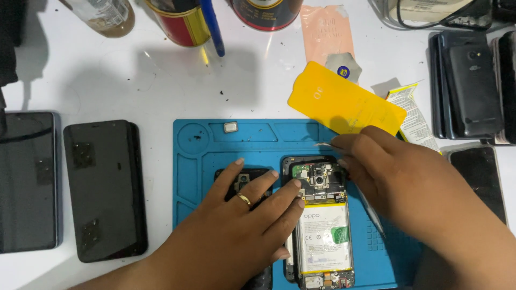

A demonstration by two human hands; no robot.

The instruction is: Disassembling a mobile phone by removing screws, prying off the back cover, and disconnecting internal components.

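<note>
Blue silicone matting lay under an opened phone, its back cover off so that the circuit board, the camera module and the white-labelled battery faced up, the body running lengthwise toward the person near the mat's right half. The left hand lay flat and spread, palm down, a gold ring on one finger; its fingertips pressed against the phone's left edge, while the rest of the hand covered a dark back cover just beside the phone. It gripped nothing. The right hand came in from the right, fingers pinched together on slim metal tweezers whose tip pointed left just above the phone's top end. Behind that hand a yellow plastic sheet lay tilted across the mat's upper right corner. Two dark phones lay face down on the white table, well apart to the left.
</note>
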